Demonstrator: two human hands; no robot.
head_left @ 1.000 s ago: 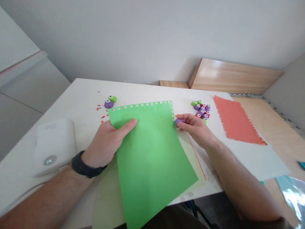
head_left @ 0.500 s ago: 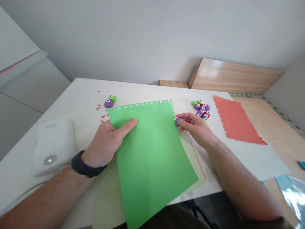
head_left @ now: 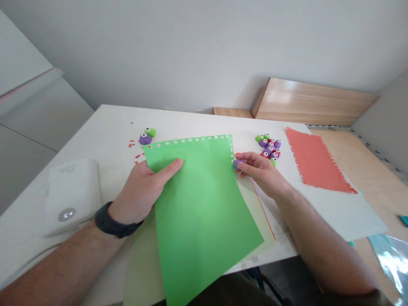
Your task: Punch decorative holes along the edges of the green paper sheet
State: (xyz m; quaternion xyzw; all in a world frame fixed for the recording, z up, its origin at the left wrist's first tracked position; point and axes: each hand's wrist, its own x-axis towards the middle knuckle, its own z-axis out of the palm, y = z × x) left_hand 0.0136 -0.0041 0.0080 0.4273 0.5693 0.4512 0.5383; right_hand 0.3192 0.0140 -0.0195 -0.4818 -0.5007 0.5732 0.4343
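Observation:
My left hand (head_left: 148, 187), with a dark watch on its wrist, grips a sheet of green paper (head_left: 204, 204) by its left side, thumb on top and fingers hidden beneath. Small flower-shaped holes run along the sheet's top edge and down the upper part of its right edge. At that right edge, my right hand (head_left: 259, 170) is closed on a small purple paper punch (head_left: 237, 164), pinched between thumb and fingers. The punch meets the paper's edge; its underside is hidden.
Several more paper punches (head_left: 270, 146) cluster at the right, and a purple punch (head_left: 145, 138) sits by a green one at the left. Red paper bits (head_left: 131, 143) lie scattered nearby. A punched red sheet (head_left: 318, 159) lies far right, a white device (head_left: 73, 195) at left.
The punch in my right hand has slid slightly down along the paper's right edge, with one more hole showing above it. The green sheet has shifted a little; my left hand keeps its grip.

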